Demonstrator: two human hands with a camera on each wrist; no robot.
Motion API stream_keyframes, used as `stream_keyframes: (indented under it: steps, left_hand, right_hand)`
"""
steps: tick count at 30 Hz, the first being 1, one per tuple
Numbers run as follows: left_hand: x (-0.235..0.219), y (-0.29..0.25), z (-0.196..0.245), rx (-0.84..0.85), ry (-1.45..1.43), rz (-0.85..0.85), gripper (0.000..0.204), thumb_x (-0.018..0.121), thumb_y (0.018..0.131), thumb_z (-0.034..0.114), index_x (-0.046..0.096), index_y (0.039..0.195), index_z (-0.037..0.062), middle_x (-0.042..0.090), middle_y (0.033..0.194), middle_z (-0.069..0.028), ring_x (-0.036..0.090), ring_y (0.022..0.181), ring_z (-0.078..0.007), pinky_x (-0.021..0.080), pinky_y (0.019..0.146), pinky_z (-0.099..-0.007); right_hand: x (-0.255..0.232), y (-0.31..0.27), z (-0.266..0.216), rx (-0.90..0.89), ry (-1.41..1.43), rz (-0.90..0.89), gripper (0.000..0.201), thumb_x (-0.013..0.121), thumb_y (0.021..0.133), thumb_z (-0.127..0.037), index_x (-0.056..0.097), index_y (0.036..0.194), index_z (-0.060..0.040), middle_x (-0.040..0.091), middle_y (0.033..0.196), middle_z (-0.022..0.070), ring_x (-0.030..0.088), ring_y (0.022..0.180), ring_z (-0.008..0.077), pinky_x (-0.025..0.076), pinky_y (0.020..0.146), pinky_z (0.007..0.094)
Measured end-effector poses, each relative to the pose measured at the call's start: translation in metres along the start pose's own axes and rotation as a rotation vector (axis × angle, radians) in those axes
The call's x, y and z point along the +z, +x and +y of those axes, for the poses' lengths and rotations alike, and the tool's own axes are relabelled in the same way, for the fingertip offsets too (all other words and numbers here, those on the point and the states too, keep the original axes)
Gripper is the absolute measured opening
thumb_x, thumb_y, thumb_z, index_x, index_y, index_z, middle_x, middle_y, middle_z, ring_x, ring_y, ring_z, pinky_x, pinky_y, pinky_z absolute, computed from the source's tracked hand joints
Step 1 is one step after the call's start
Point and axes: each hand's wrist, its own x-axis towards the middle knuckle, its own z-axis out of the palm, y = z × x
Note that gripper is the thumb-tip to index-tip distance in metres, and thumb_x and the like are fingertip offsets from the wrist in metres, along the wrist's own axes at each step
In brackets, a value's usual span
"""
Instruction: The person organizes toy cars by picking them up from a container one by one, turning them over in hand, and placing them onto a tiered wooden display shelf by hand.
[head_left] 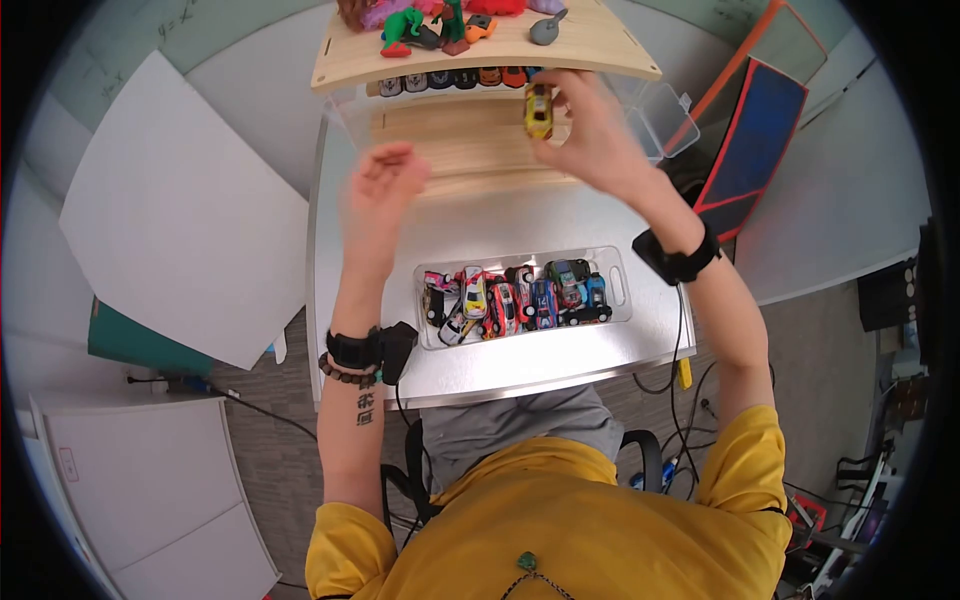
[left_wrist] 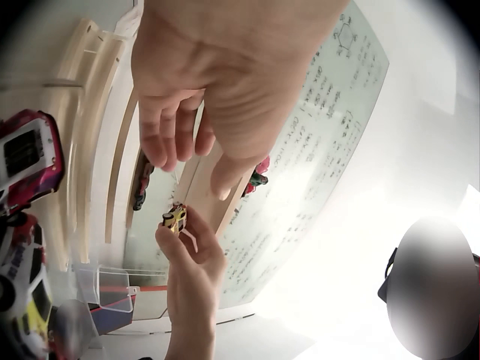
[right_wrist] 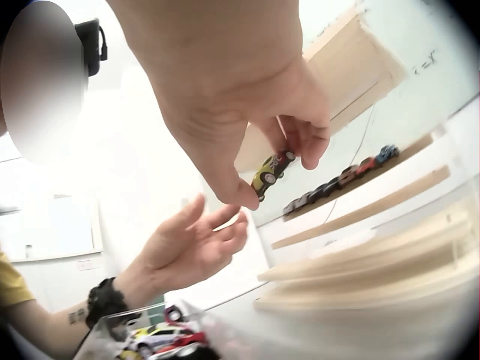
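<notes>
My right hand (head_left: 595,130) pinches a yellow and black toy car (head_left: 539,111) between thumb and fingers, raised in front of the wooden shelf (head_left: 480,165). In the right wrist view the same toy car (right_wrist: 273,172) shows side-on, gripped at its two ends. My left hand (head_left: 385,190) is in the air left of it, fingers loosely bent, holding nothing. Along the upper tier, under the top board, stands a row of toy cars (head_left: 465,78). Below my hands, a clear plastic tray (head_left: 620,325) on the table holds many jumbled toy cars (head_left: 505,305).
Small figures, including a green one (head_left: 402,28) and a grey one (head_left: 546,30), stand on the shelf's top board (head_left: 590,50). A clear plastic lid (head_left: 668,118) sticks out at the shelf's right. The silver table (head_left: 380,290) carries it all. A cable (head_left: 680,320) hangs from my right wrist.
</notes>
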Motion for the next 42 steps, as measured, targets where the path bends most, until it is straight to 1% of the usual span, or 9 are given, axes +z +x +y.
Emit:
stream_keyframes:
  steps: [2, 3, 6, 9, 11, 14, 17, 28, 42]
  left_hand:
    - [-0.017, 0.004, 0.0, 0.014, -0.097, 0.082, 0.023, 0.07, 0.099, 0.016, 0.064, 0.115, 0.0017, 0.065, 0.1, -0.0062, 0.063, 0.09, -0.0158, 0.051, 0.081, -0.0314]
    - [-0.022, 0.005, 0.001, 0.022, -0.194, 0.17, 0.019, 0.066, 0.102, 0.021, 0.064, 0.109, 0.0034, 0.063, 0.097, -0.0049, 0.059, 0.084, -0.0147, 0.048, 0.078, -0.0309]
    - [-0.03, 0.008, 0.005, 0.056, -0.247, 0.226, 0.016, 0.062, 0.103, 0.022, 0.063, 0.1, 0.006, 0.059, 0.092, -0.0033, 0.055, 0.081, -0.0151, 0.046, 0.076, -0.0321]
    - [-0.029, 0.009, 0.007, 0.059, -0.313, 0.261, 0.013, 0.063, 0.101, 0.018, 0.063, 0.1, 0.0046, 0.06, 0.087, -0.0035, 0.056, 0.077, -0.0148, 0.045, 0.073, -0.0301]
    - [-0.029, 0.009, 0.007, 0.058, -0.305, 0.254, 0.013, 0.063, 0.101, 0.018, 0.063, 0.1, 0.0047, 0.06, 0.088, -0.0037, 0.056, 0.077, -0.015, 0.046, 0.073, -0.0303]
    - [-0.032, 0.009, 0.005, 0.052, -0.291, 0.239, 0.014, 0.061, 0.102, 0.019, 0.062, 0.099, 0.0053, 0.059, 0.091, -0.0037, 0.055, 0.081, -0.0154, 0.046, 0.076, -0.0317]
    - [-0.034, 0.01, 0.004, 0.048, -0.303, 0.234, 0.015, 0.06, 0.102, 0.02, 0.062, 0.1, 0.0054, 0.06, 0.092, -0.0041, 0.055, 0.082, -0.0156, 0.046, 0.076, -0.0318]
    - [-0.034, 0.01, 0.001, 0.052, -0.32, 0.237, 0.013, 0.059, 0.102, 0.018, 0.06, 0.1, 0.0055, 0.06, 0.091, -0.0045, 0.057, 0.081, -0.0153, 0.046, 0.075, -0.031]
    - [-0.031, 0.009, 0.002, 0.022, -0.315, 0.211, 0.013, 0.061, 0.101, 0.019, 0.061, 0.1, 0.0064, 0.06, 0.09, -0.0043, 0.055, 0.081, -0.0163, 0.045, 0.076, -0.0317]
  right_hand:
    - [-0.013, 0.01, 0.02, 0.141, -0.138, -0.103, 0.056, 0.081, 0.073, -0.008, 0.06, 0.123, 0.0023, 0.065, 0.113, 0.02, 0.067, 0.101, 0.0334, 0.055, 0.09, 0.0415]
    - [-0.014, 0.013, 0.031, 0.144, -0.142, -0.094, 0.056, 0.081, 0.073, -0.008, 0.06, 0.123, 0.0023, 0.065, 0.113, 0.02, 0.067, 0.101, 0.0334, 0.055, 0.09, 0.0415]
    - [-0.009, 0.019, 0.056, 0.122, -0.204, -0.112, 0.052, 0.079, 0.072, -0.009, 0.061, 0.119, 0.0048, 0.068, 0.107, 0.0222, 0.068, 0.097, 0.0366, 0.056, 0.088, 0.0431]
    - [-0.007, 0.03, 0.059, 0.06, -0.428, -0.105, 0.046, 0.074, 0.076, -0.012, 0.063, 0.117, 0.0065, 0.069, 0.107, 0.024, 0.068, 0.097, 0.0404, 0.056, 0.09, 0.0447]
    - [-0.013, 0.046, 0.046, 0.328, -0.562, -0.431, 0.041, 0.068, 0.08, -0.012, 0.066, 0.116, 0.0064, 0.07, 0.114, 0.0259, 0.068, 0.105, 0.0416, 0.056, 0.094, 0.0445]
    - [-0.011, 0.054, 0.043, 0.313, -0.71, -0.452, 0.037, 0.063, 0.084, -0.01, 0.068, 0.118, 0.004, 0.069, 0.122, 0.0243, 0.066, 0.113, 0.0403, 0.054, 0.098, 0.044]
    - [0.0, 0.061, 0.064, 0.279, -0.763, -0.369, 0.034, 0.061, 0.087, -0.008, 0.069, 0.119, -0.0027, 0.069, 0.124, 0.0184, 0.063, 0.118, 0.0375, 0.053, 0.099, 0.0435]
    - [0.005, 0.084, 0.071, 0.306, -0.76, -0.303, 0.035, 0.061, 0.089, -0.007, 0.068, 0.123, -0.0053, 0.069, 0.127, 0.0163, 0.063, 0.12, 0.0364, 0.052, 0.1, 0.0427]
    - [-0.002, 0.069, 0.063, 0.276, -0.759, -0.227, 0.037, 0.062, 0.091, -0.007, 0.066, 0.128, -0.0088, 0.068, 0.13, 0.0134, 0.063, 0.121, 0.0347, 0.052, 0.101, 0.0415]
